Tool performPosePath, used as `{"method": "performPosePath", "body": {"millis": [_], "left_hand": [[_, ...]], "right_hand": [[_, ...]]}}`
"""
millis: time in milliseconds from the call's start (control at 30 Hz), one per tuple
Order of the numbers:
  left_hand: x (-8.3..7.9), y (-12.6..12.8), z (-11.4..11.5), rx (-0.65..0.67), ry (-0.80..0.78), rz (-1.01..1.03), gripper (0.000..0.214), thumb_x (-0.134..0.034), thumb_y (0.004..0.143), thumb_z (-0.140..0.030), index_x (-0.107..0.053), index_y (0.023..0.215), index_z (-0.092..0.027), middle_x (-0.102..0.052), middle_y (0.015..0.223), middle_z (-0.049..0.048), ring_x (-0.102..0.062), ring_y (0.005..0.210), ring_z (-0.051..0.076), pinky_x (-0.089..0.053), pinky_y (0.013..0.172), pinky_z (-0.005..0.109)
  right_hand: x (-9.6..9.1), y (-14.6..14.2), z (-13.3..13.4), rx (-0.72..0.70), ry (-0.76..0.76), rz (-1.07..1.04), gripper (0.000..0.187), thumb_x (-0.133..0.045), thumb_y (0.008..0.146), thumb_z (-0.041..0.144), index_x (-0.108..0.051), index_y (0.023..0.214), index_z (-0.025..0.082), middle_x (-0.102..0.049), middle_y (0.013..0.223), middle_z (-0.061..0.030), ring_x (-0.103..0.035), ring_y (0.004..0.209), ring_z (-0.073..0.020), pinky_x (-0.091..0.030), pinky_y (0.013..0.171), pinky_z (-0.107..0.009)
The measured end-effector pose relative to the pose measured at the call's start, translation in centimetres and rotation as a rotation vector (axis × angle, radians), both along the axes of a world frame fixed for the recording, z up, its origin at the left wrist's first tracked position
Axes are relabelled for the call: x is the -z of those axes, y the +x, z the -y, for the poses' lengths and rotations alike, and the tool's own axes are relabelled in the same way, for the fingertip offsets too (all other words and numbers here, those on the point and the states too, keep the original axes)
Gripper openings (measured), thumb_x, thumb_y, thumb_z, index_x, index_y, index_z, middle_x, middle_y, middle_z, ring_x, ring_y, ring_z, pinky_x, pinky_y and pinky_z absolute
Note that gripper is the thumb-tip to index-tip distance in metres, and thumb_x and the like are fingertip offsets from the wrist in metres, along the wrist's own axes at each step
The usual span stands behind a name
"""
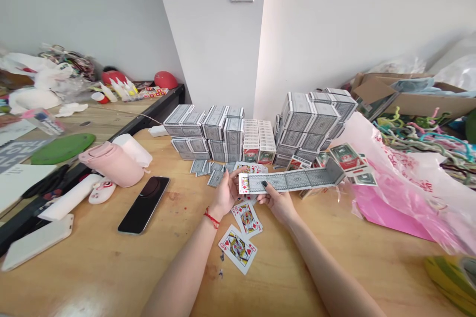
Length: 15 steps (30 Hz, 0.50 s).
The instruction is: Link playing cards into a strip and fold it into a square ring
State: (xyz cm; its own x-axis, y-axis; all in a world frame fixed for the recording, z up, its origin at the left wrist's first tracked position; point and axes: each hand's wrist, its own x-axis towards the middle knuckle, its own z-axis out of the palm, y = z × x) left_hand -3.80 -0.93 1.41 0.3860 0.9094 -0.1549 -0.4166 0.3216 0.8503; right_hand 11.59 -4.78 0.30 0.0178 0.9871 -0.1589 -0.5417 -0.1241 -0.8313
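Note:
A strip of playing cards joined end to end (297, 180), grey backs up, stretches rightward above the table, its far right end folded upward. My left hand (223, 195) is closed on the strip's left end, where a face card (243, 184) shows its front. Pressing the strip from above with the thumb, my right hand (278, 203) has its fingers underneath. Below them lie a loose king of diamonds (248, 220) and a queen of hearts (237, 247), face up. More face-up cards are partly hidden behind the strip.
Blocks built of grey-backed cards stand at the left (186, 131) and right (312, 119), with stacked card boxes (259, 141) between. A phone (144, 205), a pink tumbler (113, 163) and a mouse (102, 191) lie left. Pink plastic bags (394, 178) and yellow tape (451, 282) are right.

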Motion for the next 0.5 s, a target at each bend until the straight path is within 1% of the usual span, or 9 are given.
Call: {"method": "performPosePath", "body": {"millis": [67,133,200,300,400,500], "left_hand": [[0.0,-0.4,-0.2,0.043,-0.078,-0.004,0.047,-0.055,0.071,-0.051,-0.057,0.105,-0.019,-0.060,0.075,0.0064,-0.050,0.056,0.012,-0.031,0.041,0.020],[0.4,-0.6,-0.1,0.117,-0.113,-0.016,0.037,-0.066,0.066,-0.040,-0.061,0.095,-0.017,-0.057,0.067,0.0036,-0.045,0.051,0.009,-0.031,0.043,0.020],[0.8,-0.6,0.0,0.179,-0.117,-0.010,0.034,-0.067,0.065,-0.040,-0.062,0.089,-0.016,-0.054,0.062,0.0019,-0.042,0.050,0.008,-0.031,0.045,0.021],[1.2,-0.5,0.3,0.236,-0.106,0.027,0.038,-0.068,0.063,-0.043,-0.061,0.089,-0.016,-0.051,0.060,0.0006,-0.040,0.050,0.007,-0.028,0.044,0.020],[1.1,-0.5,0.5,0.287,-0.090,0.037,0.038,-0.070,0.061,-0.042,-0.061,0.087,-0.015,-0.049,0.060,-0.0006,-0.038,0.049,0.006,-0.026,0.043,0.019],[0.8,-0.4,0.5,0.333,-0.081,0.016,0.035,-0.072,0.060,-0.039,-0.061,0.081,-0.014,-0.049,0.062,-0.0001,-0.041,0.052,0.007,-0.028,0.047,0.020]], "right_hand": [[-0.1,0.2,0.0,-0.009,-0.008,-0.025,0.027,-0.073,0.061,0.033,-0.061,0.075,0.014,-0.065,0.056,-0.0026,-0.062,0.049,-0.0148,-0.053,0.046,-0.024],[-0.1,0.2,0.1,-0.023,-0.010,-0.041,0.027,-0.075,0.059,0.031,-0.062,0.074,0.014,-0.066,0.058,-0.0031,-0.062,0.050,-0.0144,-0.053,0.048,-0.023],[-0.2,0.2,0.2,-0.051,-0.006,-0.041,0.027,-0.075,0.059,0.031,-0.063,0.074,0.013,-0.066,0.059,-0.0042,-0.062,0.050,-0.0142,-0.053,0.048,-0.023],[-0.2,0.1,0.3,-0.068,-0.003,-0.048,0.027,-0.074,0.059,0.032,-0.063,0.075,0.012,-0.066,0.057,-0.0044,-0.061,0.048,-0.0136,-0.052,0.046,-0.022],[-0.2,-0.1,0.4,-0.079,0.006,-0.067,0.027,-0.075,0.059,0.030,-0.062,0.075,0.013,-0.065,0.056,-0.0034,-0.060,0.047,-0.0125,-0.051,0.044,-0.020],[-0.1,-0.3,0.4,-0.107,0.006,-0.061,0.026,-0.074,0.059,0.031,-0.063,0.074,0.012,-0.065,0.058,-0.0038,-0.060,0.047,-0.0128,-0.050,0.043,-0.021]]}}
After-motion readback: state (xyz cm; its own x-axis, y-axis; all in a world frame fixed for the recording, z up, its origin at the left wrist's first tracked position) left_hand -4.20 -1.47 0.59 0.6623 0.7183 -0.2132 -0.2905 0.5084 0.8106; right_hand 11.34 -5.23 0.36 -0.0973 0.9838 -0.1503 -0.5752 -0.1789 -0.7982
